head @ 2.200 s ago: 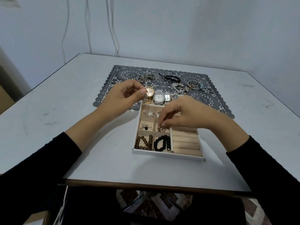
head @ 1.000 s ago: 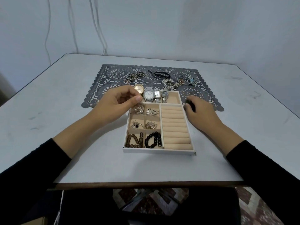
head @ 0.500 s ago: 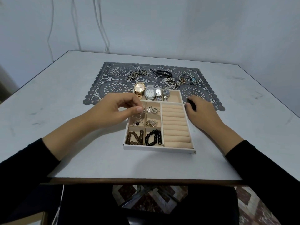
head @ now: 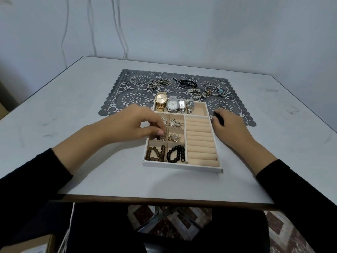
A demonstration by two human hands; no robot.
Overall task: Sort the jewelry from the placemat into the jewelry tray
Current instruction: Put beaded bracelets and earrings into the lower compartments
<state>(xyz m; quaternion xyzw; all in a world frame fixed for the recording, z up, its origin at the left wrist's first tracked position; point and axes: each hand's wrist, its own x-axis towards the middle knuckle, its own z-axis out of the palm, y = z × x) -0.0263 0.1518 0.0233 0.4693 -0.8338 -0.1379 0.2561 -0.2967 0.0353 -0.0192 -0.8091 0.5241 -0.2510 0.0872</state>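
Left hand [head: 135,125]: fingertips together over earrings [head: 161,137] in the jewelry tray [head: 182,165]; grip unclear. Right hand [head: 230,127] curls round a black object [head: 218,119] beside the tray's right edge. 4 watches [head: 172,105]: dials unreadable.

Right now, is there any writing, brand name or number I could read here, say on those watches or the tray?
No text here can be read.
Dials of the four watches in the far compartment of the jewelry tray: any brand or numerals are too small and blurred to read.
Tray walls, placemat and table: no print shows.
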